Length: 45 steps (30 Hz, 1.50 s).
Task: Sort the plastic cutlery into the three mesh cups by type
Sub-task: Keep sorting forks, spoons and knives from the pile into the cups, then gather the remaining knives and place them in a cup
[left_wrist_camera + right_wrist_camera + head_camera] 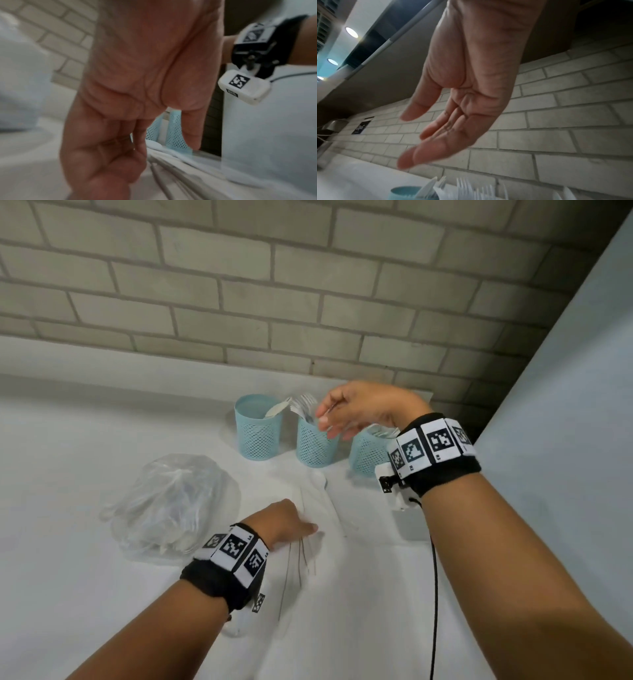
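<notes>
Three light blue mesh cups stand in a row near the wall: the left cup, the middle cup with white forks sticking up, and the right cup. My right hand hovers over the middle and right cups, fingers straight, with nothing in it; the forks show below it. My left hand rests palm down on the loose white cutlery on the table, fingers reaching into the pile. Whether it pinches a piece is hidden.
A clear plastic bag holding more cutlery lies left of the pile. The brick wall runs close behind the cups. A pale panel closes off the right side. A black cable hangs from my right wrist.
</notes>
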### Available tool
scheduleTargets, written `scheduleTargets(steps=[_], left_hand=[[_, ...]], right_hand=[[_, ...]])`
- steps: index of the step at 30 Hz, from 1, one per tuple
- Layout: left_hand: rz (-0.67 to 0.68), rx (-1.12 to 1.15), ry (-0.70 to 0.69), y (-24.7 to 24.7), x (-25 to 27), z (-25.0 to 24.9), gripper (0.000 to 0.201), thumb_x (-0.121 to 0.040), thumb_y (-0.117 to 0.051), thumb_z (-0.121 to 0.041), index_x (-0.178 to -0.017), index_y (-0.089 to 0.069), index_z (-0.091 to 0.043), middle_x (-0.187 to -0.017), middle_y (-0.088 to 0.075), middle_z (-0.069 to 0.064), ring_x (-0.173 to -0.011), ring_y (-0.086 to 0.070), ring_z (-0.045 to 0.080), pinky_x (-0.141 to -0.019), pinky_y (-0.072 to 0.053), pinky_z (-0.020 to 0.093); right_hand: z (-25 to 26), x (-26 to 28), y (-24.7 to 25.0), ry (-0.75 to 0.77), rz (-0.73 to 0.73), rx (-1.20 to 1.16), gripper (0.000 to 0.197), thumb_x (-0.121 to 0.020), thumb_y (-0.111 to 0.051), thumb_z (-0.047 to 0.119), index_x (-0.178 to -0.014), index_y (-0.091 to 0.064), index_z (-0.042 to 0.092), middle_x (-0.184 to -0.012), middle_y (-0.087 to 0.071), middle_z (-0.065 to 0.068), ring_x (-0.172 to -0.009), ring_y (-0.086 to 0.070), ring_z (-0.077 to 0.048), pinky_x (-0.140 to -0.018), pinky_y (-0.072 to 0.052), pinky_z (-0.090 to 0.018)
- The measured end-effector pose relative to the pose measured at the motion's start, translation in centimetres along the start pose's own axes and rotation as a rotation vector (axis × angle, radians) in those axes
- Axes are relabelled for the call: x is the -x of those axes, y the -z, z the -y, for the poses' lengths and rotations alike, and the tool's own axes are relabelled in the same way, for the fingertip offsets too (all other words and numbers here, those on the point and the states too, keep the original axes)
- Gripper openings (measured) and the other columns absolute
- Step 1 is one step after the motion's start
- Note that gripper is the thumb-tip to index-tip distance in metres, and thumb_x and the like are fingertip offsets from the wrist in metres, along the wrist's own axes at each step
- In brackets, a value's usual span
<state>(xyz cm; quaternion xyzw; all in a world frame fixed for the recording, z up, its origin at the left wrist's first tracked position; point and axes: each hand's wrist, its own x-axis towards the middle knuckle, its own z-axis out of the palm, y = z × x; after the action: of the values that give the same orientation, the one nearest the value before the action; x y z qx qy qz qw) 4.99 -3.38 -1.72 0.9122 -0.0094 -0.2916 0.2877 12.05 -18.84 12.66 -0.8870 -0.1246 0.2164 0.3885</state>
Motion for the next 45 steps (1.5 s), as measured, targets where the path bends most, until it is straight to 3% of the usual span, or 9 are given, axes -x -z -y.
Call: scheduleTargets(steps=[2,7,20,24,29,34,40,43,45], left_hand=[[-0.070,-0.119,0.004,-0.6,0.3,-0.4,0.069,-0.085,-0.058,-0.050,-0.131,-0.039,-0.003,-0.130,-0.050,0.011,-0.115,-0.053,0.027,-0.090,-0.049,0.033],[-0.161,-0.338,-0.011,-2.0,0.0,-1.0,0.088,-0.076,-0.061,-0.062,-0.132,-0.036,0.001,-0.133,-0.045,0.013,-0.124,-0.044,0.028,-0.100,-0.042,0.035],[-0.199,-0.355,-0.009,-1.4,0.0,-1.0,0.042,-0.090,-0.059,-0.030,-0.119,-0.051,0.000,-0.122,-0.060,0.013,-0.112,-0.058,0.027,-0.088,-0.047,0.029],[-0.220,-0.345,-0.030,-1.3,0.3,-0.9,0.029,-0.089,-0.056,-0.020,-0.110,-0.056,0.000,-0.114,-0.063,0.013,-0.105,-0.061,0.027,-0.077,-0.046,0.025],[-0.232,-0.352,-0.049,-1.5,0.5,-1.3,0.020,-0.087,-0.058,-0.022,-0.078,-0.050,-0.007,-0.097,-0.060,0.011,-0.104,-0.062,0.025,-0.072,-0.043,0.023],[-0.239,-0.366,-0.056,-1.8,0.5,-1.4,0.019,-0.086,-0.061,-0.022,-0.095,-0.056,-0.006,-0.112,-0.063,0.010,-0.104,-0.061,0.024,-0.077,-0.047,0.024],[-0.256,-0.390,-0.021,-2.0,0.2,-1.4,0.026,-0.088,-0.057,-0.016,-0.110,-0.057,-0.002,-0.113,-0.064,0.009,-0.104,-0.062,0.024,-0.079,-0.048,0.024],[-0.237,-0.370,-0.006,-1.7,0.0,-1.4,0.030,-0.088,-0.059,-0.020,-0.111,-0.057,-0.002,-0.114,-0.063,0.009,-0.106,-0.061,0.023,-0.079,-0.047,0.023],[-0.222,-0.359,0.006,-1.5,-0.1,-1.4,0.032,-0.088,-0.059,-0.023,-0.112,-0.056,-0.002,-0.115,-0.063,0.008,-0.107,-0.061,0.023,-0.080,-0.047,0.024]], right_hand=[[-1.2,1.0,-0.6,-0.062,0.027,0.045,0.024,-0.087,-0.065,0.010,-0.110,-0.058,0.008,-0.091,-0.068,-0.003,-0.083,-0.067,-0.015,-0.078,-0.053,-0.032],[-4.0,2.5,-2.5,-0.185,0.049,0.029,0.030,-0.086,-0.067,0.015,-0.114,-0.058,0.012,-0.096,-0.068,-0.002,-0.092,-0.067,-0.017,-0.078,-0.054,-0.031],[-8.7,5.9,-3.5,-0.531,-0.124,0.439,0.045,-0.086,-0.066,0.023,-0.126,-0.052,0.008,-0.117,-0.063,-0.009,-0.105,-0.063,-0.022,-0.094,-0.049,-0.037],[-9.9,6.6,-4.5,-0.666,0.021,0.612,0.058,-0.078,-0.074,0.035,-0.127,-0.054,0.011,-0.119,-0.063,-0.006,-0.104,-0.062,-0.023,-0.098,-0.047,-0.040],[-11.0,7.1,-7.6,-0.604,0.056,0.690,0.055,-0.077,-0.074,0.036,-0.123,-0.052,0.016,-0.123,-0.054,-0.001,-0.103,-0.054,-0.020,-0.092,-0.046,-0.034],[-12.3,5.8,-9.2,-0.470,-0.116,0.512,0.022,-0.077,-0.075,0.025,-0.091,-0.061,0.018,-0.101,-0.060,0.001,-0.089,-0.056,-0.015,-0.075,-0.044,-0.025],[-12.3,4.3,-9.6,-0.536,-0.080,0.593,0.035,-0.078,-0.074,0.026,-0.104,-0.062,0.006,-0.108,-0.066,-0.008,-0.100,-0.062,-0.024,-0.088,-0.051,-0.034],[-12.3,4.1,-9.7,-0.554,-0.053,0.634,0.027,-0.080,-0.072,0.028,-0.085,-0.055,0.009,-0.102,-0.062,-0.007,-0.095,-0.060,-0.024,-0.090,-0.051,-0.036],[-12.2,4.1,-9.9,-0.551,-0.040,0.643,0.027,-0.082,-0.070,0.028,-0.092,-0.056,0.007,-0.103,-0.062,-0.009,-0.095,-0.060,-0.024,-0.089,-0.051,-0.035]])
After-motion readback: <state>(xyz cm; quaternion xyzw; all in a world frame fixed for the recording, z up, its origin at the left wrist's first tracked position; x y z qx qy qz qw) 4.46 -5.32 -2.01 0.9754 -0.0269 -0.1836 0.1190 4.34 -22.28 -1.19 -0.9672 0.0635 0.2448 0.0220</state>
